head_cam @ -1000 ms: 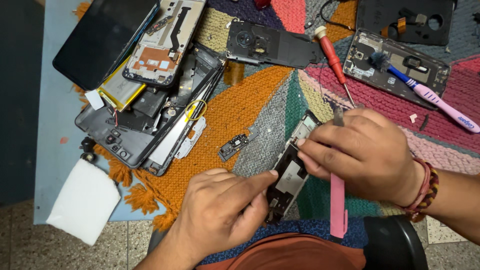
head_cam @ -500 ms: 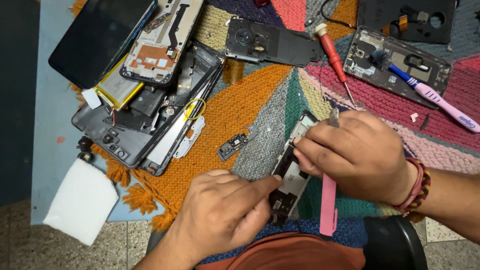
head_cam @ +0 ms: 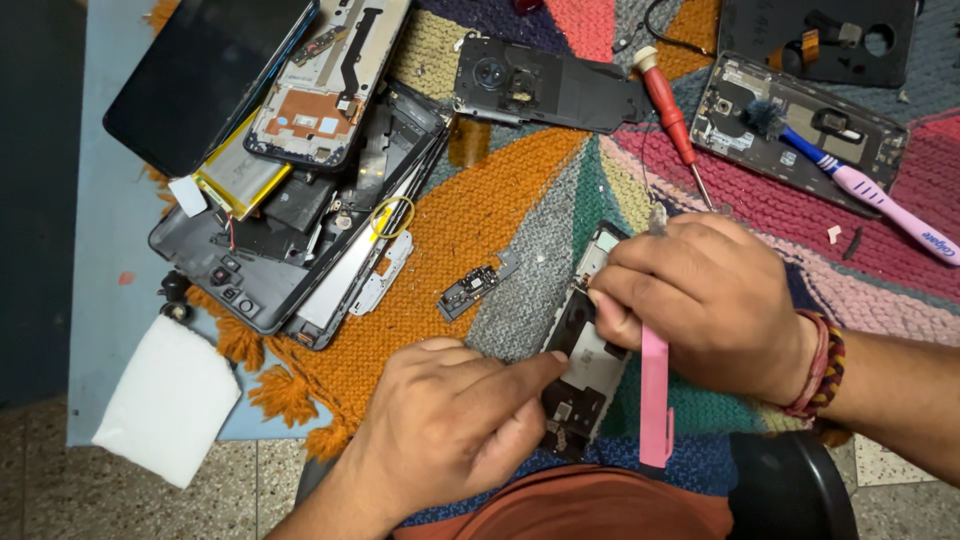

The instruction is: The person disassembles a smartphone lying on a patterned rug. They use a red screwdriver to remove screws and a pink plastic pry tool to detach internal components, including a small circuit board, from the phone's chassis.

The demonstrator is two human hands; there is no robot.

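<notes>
Over the opened phone frame [head_cam: 585, 350], right hand [head_cam: 700, 300] in clenched grip on a pink pry tool [head_cam: 655, 400], left hand [head_cam: 450, 430] forefinger pressing its edge.

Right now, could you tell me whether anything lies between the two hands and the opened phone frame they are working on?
Nothing visible does. The left hand presses a finger on the phone frame, and the right hand, holding a pink tool, rests fingers on its upper edge.

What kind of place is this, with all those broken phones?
Probably a phone repair spot at someone's table. A pile of opened phones lies on a woven mat, with a red screwdriver nearby, and both hands work on one open phone.
</notes>
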